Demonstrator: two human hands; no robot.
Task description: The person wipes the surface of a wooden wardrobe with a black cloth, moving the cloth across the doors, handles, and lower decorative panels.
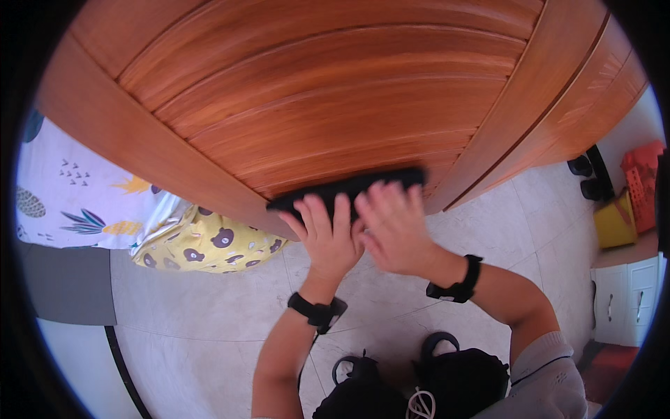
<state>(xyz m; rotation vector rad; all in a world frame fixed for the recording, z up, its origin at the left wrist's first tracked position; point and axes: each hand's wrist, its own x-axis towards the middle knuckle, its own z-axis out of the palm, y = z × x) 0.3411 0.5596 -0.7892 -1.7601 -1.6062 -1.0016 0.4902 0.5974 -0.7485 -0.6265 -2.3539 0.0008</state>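
A long, flat black item (314, 194), perhaps folded cloth, is in front of a slatted wooden door panel (335, 115). Its right end is blurred, and I cannot tell whether it touches the wood. My left hand (330, 235) has its fingers over the near edge of the item, slightly spread, with the thumb towards the right hand. Beside it, almost touching, my right hand (400, 230) lays blurred fingertips across the item's right half. Whatever lies under the palms is hidden. Each wrist wears a black strap with a small box.
At left, pineapple-print bedding (89, 194) hangs beside yellow bear-print fabric (209, 243). Pale floor tiles (183, 309) run below, with my slippered feet. On the right are a red basket (641, 178), a yellow bin (615, 222) and a white cabinet (623, 298) with handles.
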